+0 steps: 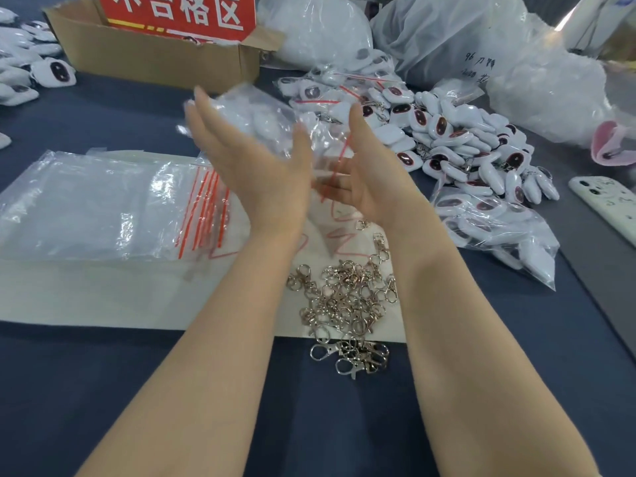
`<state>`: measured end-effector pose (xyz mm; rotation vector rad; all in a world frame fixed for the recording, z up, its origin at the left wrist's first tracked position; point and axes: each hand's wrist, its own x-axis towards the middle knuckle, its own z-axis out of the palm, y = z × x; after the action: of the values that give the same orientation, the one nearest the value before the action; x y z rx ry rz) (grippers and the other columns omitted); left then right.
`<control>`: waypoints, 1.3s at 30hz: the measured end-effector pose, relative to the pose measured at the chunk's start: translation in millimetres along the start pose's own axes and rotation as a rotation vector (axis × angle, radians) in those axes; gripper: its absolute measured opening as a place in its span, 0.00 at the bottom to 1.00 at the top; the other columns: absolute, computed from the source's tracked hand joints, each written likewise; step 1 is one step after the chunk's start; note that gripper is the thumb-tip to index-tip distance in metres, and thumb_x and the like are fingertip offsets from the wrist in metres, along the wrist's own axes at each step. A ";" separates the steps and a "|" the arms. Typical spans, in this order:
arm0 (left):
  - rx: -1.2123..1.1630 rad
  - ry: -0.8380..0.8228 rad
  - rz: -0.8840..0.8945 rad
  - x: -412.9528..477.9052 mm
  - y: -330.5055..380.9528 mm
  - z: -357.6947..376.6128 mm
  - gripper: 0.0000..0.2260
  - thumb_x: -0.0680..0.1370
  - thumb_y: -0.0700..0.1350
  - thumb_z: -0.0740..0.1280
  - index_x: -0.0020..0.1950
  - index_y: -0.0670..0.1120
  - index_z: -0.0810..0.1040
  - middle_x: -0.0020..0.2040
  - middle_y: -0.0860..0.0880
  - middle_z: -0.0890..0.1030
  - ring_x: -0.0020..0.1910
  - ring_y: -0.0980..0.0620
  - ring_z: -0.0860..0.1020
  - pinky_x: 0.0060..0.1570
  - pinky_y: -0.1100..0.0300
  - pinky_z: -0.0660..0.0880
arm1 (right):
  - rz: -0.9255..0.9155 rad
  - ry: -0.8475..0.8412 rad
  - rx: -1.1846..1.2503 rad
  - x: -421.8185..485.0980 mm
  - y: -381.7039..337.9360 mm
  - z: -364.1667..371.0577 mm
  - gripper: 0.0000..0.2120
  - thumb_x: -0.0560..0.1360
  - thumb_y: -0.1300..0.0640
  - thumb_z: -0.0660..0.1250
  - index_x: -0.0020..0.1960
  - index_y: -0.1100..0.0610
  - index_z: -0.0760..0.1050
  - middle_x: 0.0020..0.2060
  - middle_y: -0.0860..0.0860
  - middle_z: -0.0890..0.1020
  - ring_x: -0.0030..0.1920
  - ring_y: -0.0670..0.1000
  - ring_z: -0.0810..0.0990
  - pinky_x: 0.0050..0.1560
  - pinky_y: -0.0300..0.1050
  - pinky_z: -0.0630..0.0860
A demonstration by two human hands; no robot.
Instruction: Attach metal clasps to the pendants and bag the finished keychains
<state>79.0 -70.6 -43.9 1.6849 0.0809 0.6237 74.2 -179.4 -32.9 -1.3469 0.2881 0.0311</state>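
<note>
A clear zip bag (pixel 261 118) filled with white pendants is blurred in the air between my two raised hands. My left hand (pixel 247 166) has straight fingers, its palm turned toward the bag. My right hand (pixel 368 180) has its thumb up and its fingers stretched out under the bag's red zip strip. Whether either hand touches the bag cannot be told through the blur. A pile of loose metal clasps (pixel 347 304) lies below my wrists. Loose white pendants with dark oval faces (pixel 464 142) are heaped at the right.
A stack of empty zip bags (pixel 103 208) lies on a white sheet (pixel 103 297) at the left. Another filled bag (pixel 499 228) lies right. A cardboard box (pixel 155 60) with a red sign stands behind, a phone (pixel 609 208) far right, and large plastic sacks (pixel 447 39) at the back.
</note>
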 end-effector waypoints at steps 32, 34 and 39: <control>0.281 -0.655 0.242 -13.5 -40.9 24.2 0.28 0.74 0.50 0.69 0.70 0.44 0.65 0.66 0.47 0.72 0.64 0.51 0.70 0.56 0.65 0.62 | -0.022 0.597 -1.275 28.3 35.8 -41.4 0.27 0.81 0.40 0.49 0.74 0.53 0.65 0.78 0.56 0.48 0.77 0.59 0.45 0.75 0.58 0.43; 0.285 -0.636 0.235 -13.8 -39.8 23.6 0.28 0.74 0.50 0.70 0.70 0.44 0.66 0.66 0.48 0.72 0.64 0.51 0.70 0.55 0.65 0.63 | 0.016 0.601 -1.275 30.8 36.1 -41.4 0.31 0.81 0.39 0.47 0.76 0.57 0.61 0.78 0.57 0.48 0.77 0.59 0.44 0.76 0.58 0.43; 0.287 -0.633 0.226 -13.6 -39.7 22.8 0.27 0.74 0.50 0.70 0.70 0.45 0.66 0.65 0.48 0.72 0.63 0.51 0.70 0.52 0.65 0.62 | 0.051 0.622 -1.280 33.9 35.5 -40.3 0.34 0.81 0.38 0.45 0.77 0.61 0.56 0.78 0.57 0.47 0.77 0.58 0.44 0.76 0.57 0.42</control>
<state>88.9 -87.4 -87.5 2.1180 -0.4997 0.2226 92.7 -215.0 -82.1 -2.6116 0.9231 -0.1986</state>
